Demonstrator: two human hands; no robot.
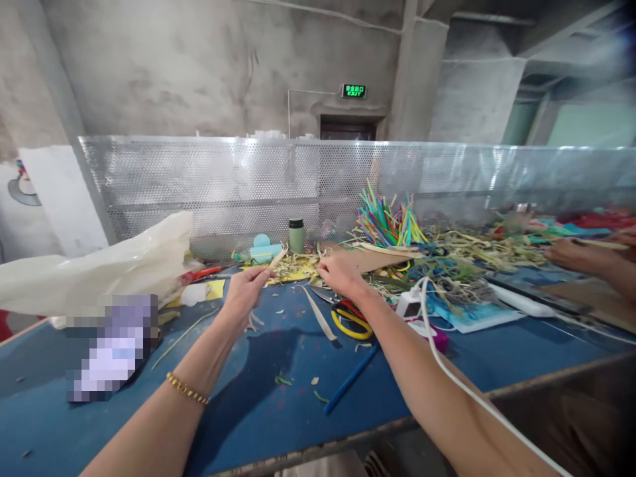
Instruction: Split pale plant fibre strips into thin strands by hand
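Note:
My left hand point(247, 291) is closed, with a pale dry plant strip point(279, 256) pinched between thumb and fingers and sticking up to the right. Across from it, my right hand point(340, 273) is closed too, fingertips pressed together; what they hold is too small to make out. Pale plant scraps point(291, 270) lie behind and between the hands on a yellow sheet. Under my right wrist are scissors point(352, 326) with yellow-edged handles. A flat pale strip point(320, 315) lies loose on the blue table point(278, 424), left of the scissors.
A blue stick point(350, 381) lies near the front edge. A green bottle point(296, 236) and a bundle of coloured stems point(390, 218) stand behind. White plastic point(99, 265) is at left. A white cable point(477, 394) crosses my right forearm. Another person's hand point(579, 257) is at far right.

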